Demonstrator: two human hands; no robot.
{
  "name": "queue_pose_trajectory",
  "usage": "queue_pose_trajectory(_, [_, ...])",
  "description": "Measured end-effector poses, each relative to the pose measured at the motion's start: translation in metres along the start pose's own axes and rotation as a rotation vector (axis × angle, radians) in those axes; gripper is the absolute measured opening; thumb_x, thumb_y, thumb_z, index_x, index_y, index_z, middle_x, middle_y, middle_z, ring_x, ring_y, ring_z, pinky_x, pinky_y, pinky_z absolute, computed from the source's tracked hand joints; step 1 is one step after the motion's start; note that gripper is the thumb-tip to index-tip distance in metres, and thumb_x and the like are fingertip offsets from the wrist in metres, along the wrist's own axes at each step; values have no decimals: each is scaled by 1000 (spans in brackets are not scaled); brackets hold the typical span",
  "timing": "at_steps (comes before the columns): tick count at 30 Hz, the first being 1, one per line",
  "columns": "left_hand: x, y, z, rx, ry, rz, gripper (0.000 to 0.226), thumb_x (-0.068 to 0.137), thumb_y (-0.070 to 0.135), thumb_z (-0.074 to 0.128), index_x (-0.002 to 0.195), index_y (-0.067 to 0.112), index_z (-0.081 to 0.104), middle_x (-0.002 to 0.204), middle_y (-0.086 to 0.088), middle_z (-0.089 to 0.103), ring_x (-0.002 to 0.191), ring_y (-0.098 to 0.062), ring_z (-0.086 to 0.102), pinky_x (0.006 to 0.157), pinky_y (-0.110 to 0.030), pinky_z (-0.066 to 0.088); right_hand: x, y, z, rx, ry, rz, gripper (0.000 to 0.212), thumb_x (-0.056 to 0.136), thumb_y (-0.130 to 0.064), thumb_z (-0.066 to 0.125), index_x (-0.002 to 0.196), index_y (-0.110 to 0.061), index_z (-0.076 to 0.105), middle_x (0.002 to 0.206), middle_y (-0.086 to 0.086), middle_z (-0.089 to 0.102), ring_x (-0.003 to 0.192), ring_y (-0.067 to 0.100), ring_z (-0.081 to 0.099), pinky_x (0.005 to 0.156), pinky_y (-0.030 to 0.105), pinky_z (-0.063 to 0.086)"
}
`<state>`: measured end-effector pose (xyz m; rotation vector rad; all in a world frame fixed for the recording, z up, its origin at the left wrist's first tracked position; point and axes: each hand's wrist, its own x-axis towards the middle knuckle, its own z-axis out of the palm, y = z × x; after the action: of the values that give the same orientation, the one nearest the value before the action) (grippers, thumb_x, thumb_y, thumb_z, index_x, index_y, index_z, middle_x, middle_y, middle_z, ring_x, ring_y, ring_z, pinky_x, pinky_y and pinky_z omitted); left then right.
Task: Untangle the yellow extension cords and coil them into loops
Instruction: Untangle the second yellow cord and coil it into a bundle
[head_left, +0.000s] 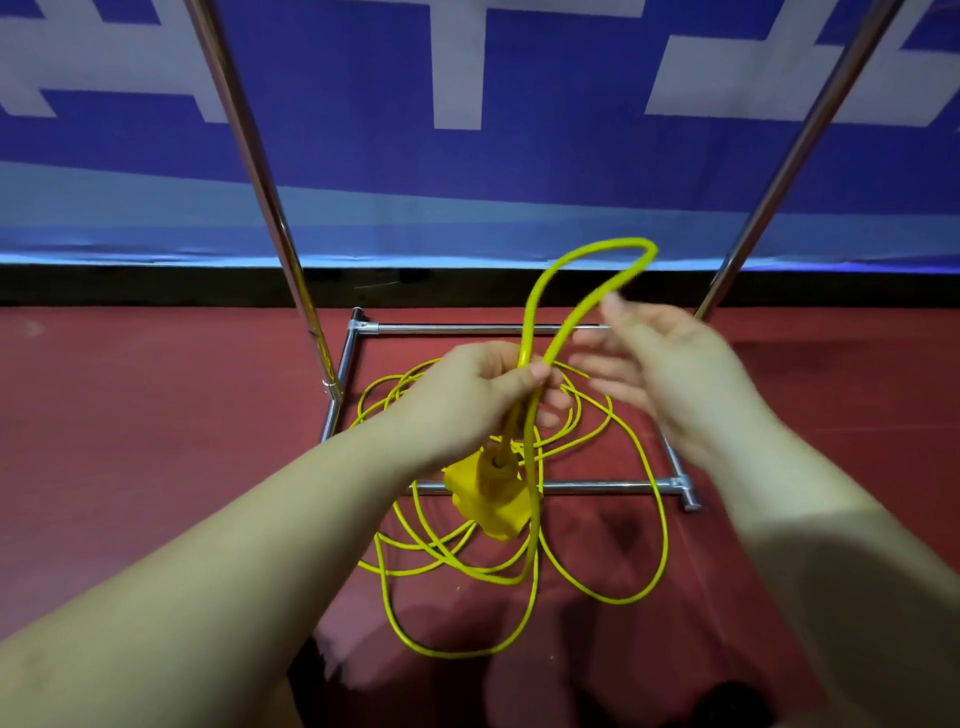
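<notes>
Springy yellow extension cord (524, 312) is pinched by the left hand (483, 395) near its heavier socket block (488, 499); the right hand (654, 358) is spread wide, nothing held.

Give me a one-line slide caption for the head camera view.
Left hand grips a raised yellow cord loop; open right hand reaches beside it.

Open air between the two slanted metal poles (260, 171), tangled yellow cord (597, 571) sprawled over the red floor (156, 415), low frame bars (597, 487) crossing the tangle, banner wall (467, 156) behind
</notes>
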<state>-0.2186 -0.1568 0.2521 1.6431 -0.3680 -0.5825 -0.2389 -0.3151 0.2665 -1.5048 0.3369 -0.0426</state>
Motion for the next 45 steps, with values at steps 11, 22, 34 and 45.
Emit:
queue_pose_trajectory(11, [0, 1, -25, -275, 271, -3, 23, 101, 21, 39, 98, 11, 59, 86, 0, 72, 69, -12, 69, 67, -27, 56, -15, 46, 19, -724, -288, -207, 23, 84, -14, 66, 76, -28, 49, 69, -6, 52, 55, 12, 48, 55, 26, 40])
queue_pose_trajectory(22, [-6, -12, -46, 838, 36, -10, 26, 97, 32, 48, 107, 16, 65, 77, 8, 68, 54, -6, 55, 60, -17, 44, 0, 19, -15, -688, 293, -450, 19, 85, -20, 65, 103, -18, 72, 73, -9, 63, 58, -2, 53, 58, 14, 40])
queue_pose_trajectory(34, [-8, -5, -36, 464, -59, 125, 17, 96, 26, 51, 98, 25, 67, 71, 3, 51, 63, -6, 45, 60, -21, 40, -12, 17, 0, -435, -177, -110, 12, 80, -11, 70, 87, -18, 64, 69, -4, 64, 48, -3, 54, 46, 15, 47])
queue_pose_trajectory(45, [-5, -8, -33, 581, 490, 163, 30, 68, 46, 76, 73, 24, 57, 70, 9, 58, 63, 2, 53, 58, -13, 39, -22, 20, 9, -224, -295, 84, 8, 87, -10, 60, 88, -18, 63, 68, -6, 69, 46, -1, 48, 47, 13, 43])
